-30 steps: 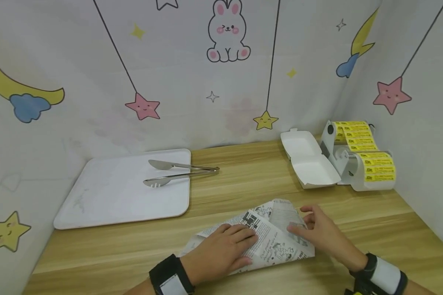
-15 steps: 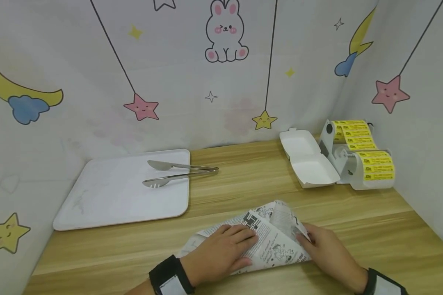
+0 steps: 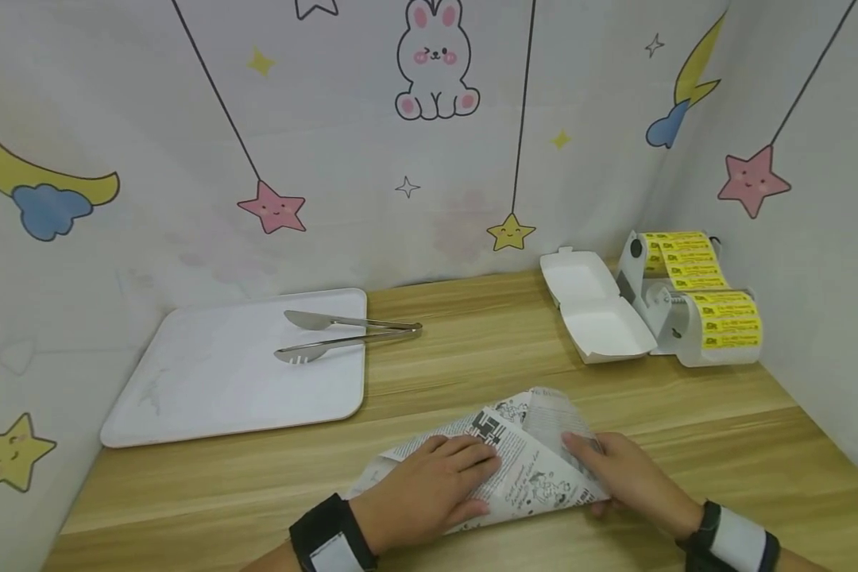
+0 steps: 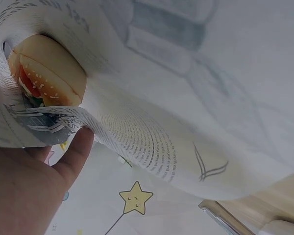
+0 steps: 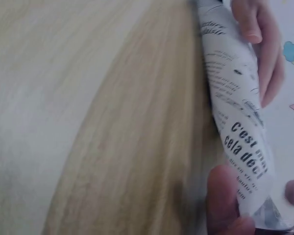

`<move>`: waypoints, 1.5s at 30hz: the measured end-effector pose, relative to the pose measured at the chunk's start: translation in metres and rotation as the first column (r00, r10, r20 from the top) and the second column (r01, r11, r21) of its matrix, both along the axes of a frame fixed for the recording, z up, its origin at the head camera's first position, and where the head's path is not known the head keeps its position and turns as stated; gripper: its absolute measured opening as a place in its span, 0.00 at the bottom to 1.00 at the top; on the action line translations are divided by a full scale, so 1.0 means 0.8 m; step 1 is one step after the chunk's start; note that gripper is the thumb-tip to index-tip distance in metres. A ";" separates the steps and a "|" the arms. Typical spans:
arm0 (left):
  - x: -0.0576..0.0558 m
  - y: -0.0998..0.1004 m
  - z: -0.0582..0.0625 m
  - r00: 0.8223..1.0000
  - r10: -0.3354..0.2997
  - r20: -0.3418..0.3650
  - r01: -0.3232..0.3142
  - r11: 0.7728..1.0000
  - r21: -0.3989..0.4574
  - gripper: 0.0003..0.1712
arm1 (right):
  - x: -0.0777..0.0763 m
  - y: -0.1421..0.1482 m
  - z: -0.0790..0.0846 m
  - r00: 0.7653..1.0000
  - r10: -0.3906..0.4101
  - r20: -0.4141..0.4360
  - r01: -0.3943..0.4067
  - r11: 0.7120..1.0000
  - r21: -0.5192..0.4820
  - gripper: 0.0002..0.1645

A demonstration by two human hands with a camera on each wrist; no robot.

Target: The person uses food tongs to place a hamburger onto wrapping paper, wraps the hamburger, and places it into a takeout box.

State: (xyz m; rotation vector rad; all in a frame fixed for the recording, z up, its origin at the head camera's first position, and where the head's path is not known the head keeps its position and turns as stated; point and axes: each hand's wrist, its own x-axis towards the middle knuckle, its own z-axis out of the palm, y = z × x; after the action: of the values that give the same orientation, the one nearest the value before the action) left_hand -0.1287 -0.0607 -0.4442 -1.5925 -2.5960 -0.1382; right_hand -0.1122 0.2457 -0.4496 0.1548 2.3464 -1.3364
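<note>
A sheet of newspaper-print wrapping paper point(image 3: 536, 469) lies folded over on the table. Inside its open end, the left wrist view shows a sesame-bun burger point(image 4: 51, 73) with red and green filling. My left hand point(image 3: 432, 488) rests on top of the paper with its fingers extended. At the paper's right end, my right hand point(image 3: 625, 477) pinches the folded edge, thumb on top and fingertips below. The right wrist view shows the rolled paper edge between that hand's thumb and finger. In the head view the burger is hidden by the wrap.
A white tray point(image 3: 222, 381) sits at the back left, with metal tongs point(image 3: 343, 338) lying across its right edge. At the back right are an open white takeaway box point(image 3: 604, 322) and a label dispenser point(image 3: 697, 302) with yellow labels. A printed curtain point(image 3: 329, 143) hangs behind the table.
My right hand, earlier beside the paper's right end, has taken hold of the edge, raised the flap slightly, then laid it down with the thumb on top. My left hand has stayed put.
</note>
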 end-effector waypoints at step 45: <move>0.002 0.004 -0.002 0.999 -0.022 -0.038 0.023 1.000 0.017 0.31 | 0.013 -0.056 0.007 0.273 0.572 -0.773 0.236 0.740 0.630 0.28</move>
State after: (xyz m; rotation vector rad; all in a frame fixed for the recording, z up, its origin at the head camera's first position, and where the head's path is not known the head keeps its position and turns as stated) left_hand -0.1270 -0.0575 -0.4461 -1.6033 -2.5423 -0.1315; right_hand -0.1016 0.2006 -0.4440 -1.0679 3.6025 -0.2631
